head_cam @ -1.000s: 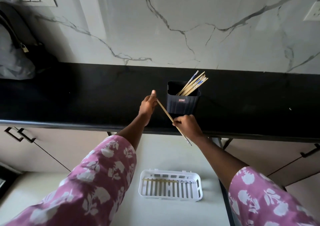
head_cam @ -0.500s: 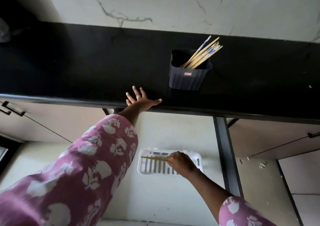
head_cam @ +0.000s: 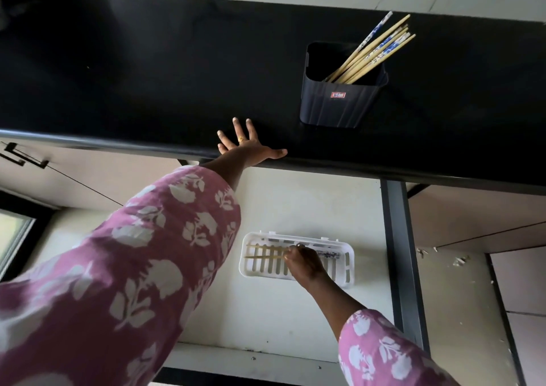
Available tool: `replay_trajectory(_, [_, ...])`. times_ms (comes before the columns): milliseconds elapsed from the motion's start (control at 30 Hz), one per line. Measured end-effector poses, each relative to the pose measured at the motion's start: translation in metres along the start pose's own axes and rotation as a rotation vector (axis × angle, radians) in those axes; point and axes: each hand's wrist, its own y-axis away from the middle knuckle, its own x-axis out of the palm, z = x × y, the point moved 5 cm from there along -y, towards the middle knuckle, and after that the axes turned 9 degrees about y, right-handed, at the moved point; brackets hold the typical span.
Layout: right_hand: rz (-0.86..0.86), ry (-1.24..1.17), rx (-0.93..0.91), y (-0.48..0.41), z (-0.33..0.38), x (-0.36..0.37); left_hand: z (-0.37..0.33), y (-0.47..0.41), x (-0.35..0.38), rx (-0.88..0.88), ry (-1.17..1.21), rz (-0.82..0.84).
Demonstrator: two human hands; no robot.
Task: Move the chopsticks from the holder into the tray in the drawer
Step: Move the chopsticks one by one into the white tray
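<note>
A bundle of wooden chopsticks, some with blue-patterned tops, leans toward the right inside a dark ribbed holder that stands on the black countertop. The holder carries a small red and white label on its front face. Below the countertop's front edge lies the open drawer with its pale floor, and on that floor sits a white slotted tray, well apart from the holder and lower in the view.

Two chopsticks lie lengthwise in the tray, their thin ends pointing toward the tray's left end, one just behind the other. A dark patterned end shows toward the tray's right end, beyond the fingers. The right hand is down in the tray over the middle of these chopsticks, its fingers curled and bunched; whether they grip a chopstick or only touch it cannot be told.

The left hand rests flat on the countertop's front edge, to the left of the holder and apart from it, fingers spread wide and holding nothing, with a ring on one finger. Both arms wear pink sleeves with a white flower print.

A dark metal rail borders the drawer on the tray's right side. To the left of the drawer, a cabinet front has a black angular handle.
</note>
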Motion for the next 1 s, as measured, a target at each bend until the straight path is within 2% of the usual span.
replay_trajectory(167, [0.015, 0.001, 0.006, -0.003, 0.003, -0.002, 0.000, -0.001, -0.001, -0.010, -0.001, 0.008])
replay_trajectory(467, [-0.270, 0.329, -0.097, 0.000, 0.007, -0.015, -0.001, 0.000, -0.001, -0.015, 0.026, 0.007])
replay_trajectory(767, [-0.346, 0.353, -0.192, 0.006, 0.007, -0.026, -0.004, 0.006, -0.002, -0.022, 0.046, 0.009])
replay_trajectory(1000, [-0.652, 0.418, -0.279, 0.016, 0.001, -0.079, -0.005, 0.011, -0.002, -0.023, 0.051, -0.009])
